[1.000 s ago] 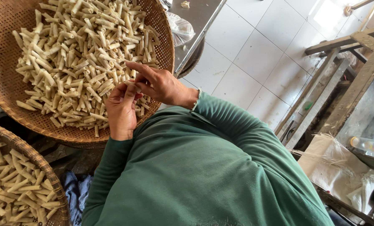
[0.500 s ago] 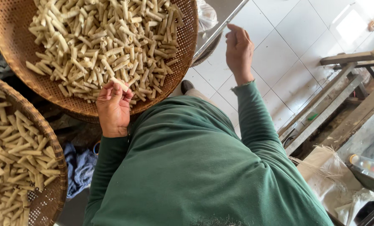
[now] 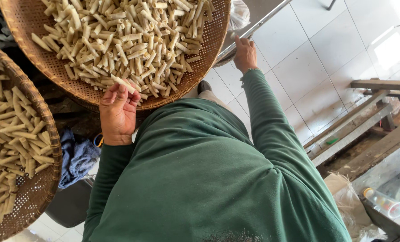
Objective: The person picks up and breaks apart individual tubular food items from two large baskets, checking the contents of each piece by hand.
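while the left hand (image 3: 117, 114) pinches one small pale roll (image 3: 123, 83) between thumb and fingertips, it sits just over the near rim of the big woven tray (image 3: 209, 49), fingers curled narrow around the piece. the roll is a short cylinder, cream-coloured with a matte, floury skin and blunt ends, the same shape as the heap of rolls (image 3: 128, 40) lying in the tray beyond it; they are too many and too piled to count. the tray is round, shallow, of tan basketwork with a tight, fine weave and a thick bound rim. a second woven tray (image 3: 47, 134) of the same make shows at the left edge, only partly in view, and it holds more pale rolls (image 3: 7, 139) that look longer and a little more yellow. so there are two trays and two heaps.

the right hand (image 3: 245, 54) is stretched well away to the far side of the first tray, fingers loosely together and resting against a metal edge (image 3: 253, 29) beside a crumpled clear plastic bag (image 3: 239, 15); it holds nothing that shows. both arms wear soft green knit sleeves (image 3: 262, 116). a rumpled blue cloth (image 3: 77, 157) lies under the trays. glossy white square floor tiles (image 3: 316, 54) run to the right, up to rough weathered wooden beams (image 3: 365, 121), and one clear plastic bottle (image 3: 383, 204) lies in the lower right corner.
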